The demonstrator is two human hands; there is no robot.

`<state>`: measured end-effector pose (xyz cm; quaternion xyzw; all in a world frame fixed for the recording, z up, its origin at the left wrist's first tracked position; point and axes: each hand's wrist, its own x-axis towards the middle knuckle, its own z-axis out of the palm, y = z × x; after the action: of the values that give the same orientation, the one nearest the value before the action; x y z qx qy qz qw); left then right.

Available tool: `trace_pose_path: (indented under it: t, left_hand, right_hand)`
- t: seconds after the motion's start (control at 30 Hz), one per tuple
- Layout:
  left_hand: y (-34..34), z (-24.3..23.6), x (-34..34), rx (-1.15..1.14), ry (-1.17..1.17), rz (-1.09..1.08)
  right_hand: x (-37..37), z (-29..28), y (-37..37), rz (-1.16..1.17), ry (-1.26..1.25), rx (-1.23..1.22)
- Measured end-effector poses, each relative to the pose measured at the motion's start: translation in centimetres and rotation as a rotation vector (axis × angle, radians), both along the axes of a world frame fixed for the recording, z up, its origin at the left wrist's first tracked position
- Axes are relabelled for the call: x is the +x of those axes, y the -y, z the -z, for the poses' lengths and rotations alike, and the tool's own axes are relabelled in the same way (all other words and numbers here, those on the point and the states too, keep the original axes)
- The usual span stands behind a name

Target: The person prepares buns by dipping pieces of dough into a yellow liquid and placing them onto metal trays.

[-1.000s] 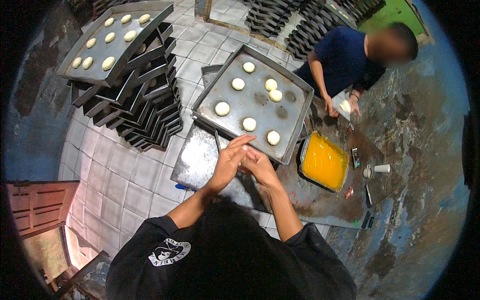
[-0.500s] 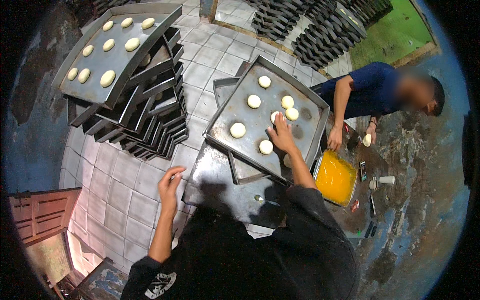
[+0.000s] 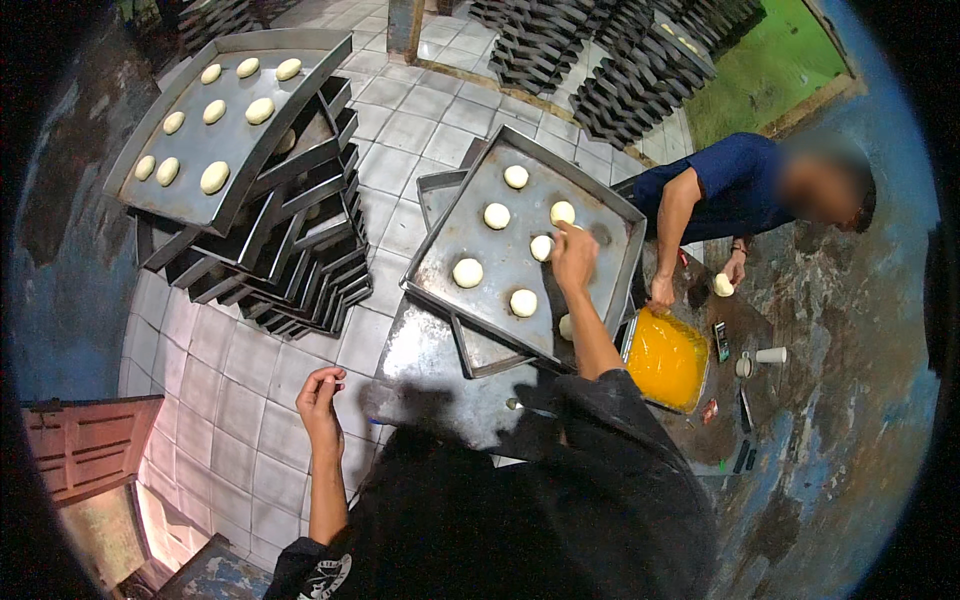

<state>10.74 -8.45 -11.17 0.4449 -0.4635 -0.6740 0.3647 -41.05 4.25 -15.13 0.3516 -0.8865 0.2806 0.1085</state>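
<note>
Several pale round dough balls (image 3: 467, 272) lie on a shallow grey metal baking tray (image 3: 440, 250). My right hand (image 3: 574, 258) is over the tray's right half, its fingers curled down and closed round a dough ball that the hand mostly hides. Just left of the fingers sits another dough ball (image 3: 541, 248); one more (image 3: 562, 214) lies right at the fingertips. My left hand (image 3: 322, 400) hangs over the tiled floor, left of the tray, fingers curled toward the thumb. A small dark red spot shows at its fingertips; I cannot make it out.
At the left stands a tall stack of trays (image 3: 300, 245), its top one bearing dough pieces. A co-worker (image 3: 705, 190) at the right reaches by a pan of orange-yellow liquid (image 3: 665, 360) and holds a dough ball (image 3: 723, 285). A white cup (image 3: 772, 355) stands nearby.
My right hand has gone from flat, spread fingers to a curled grip over a dough ball beside it. The left hand's fingers have drawn together, and the view has shifted slightly.
</note>
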Motion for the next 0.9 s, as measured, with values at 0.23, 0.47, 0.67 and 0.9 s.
trace_pose_path:
  t: [0.23,0.47,0.67,0.9]
  left_hand:
    - [-2.2,-3.5,-5.6,-0.114,-0.046,0.162]
    - [-7.4,-8.7,-15.2,-0.312,-0.054,0.474]
    - [-14.7,-10.0,-21.4,0.003,-0.164,0.766]
    - [-21.1,-5.3,-18.3,0.618,-0.335,0.604]
  right_hand:
    - [-2.5,-1.0,-3.8,0.271,-0.029,0.255]
    - [9.7,-13.2,-11.2,-0.241,1.3,-0.636]
    - [19.6,-15.3,-16.5,-0.221,1.468,-0.934]
    - [25.2,-2.8,-18.0,-0.035,1.38,-1.028]
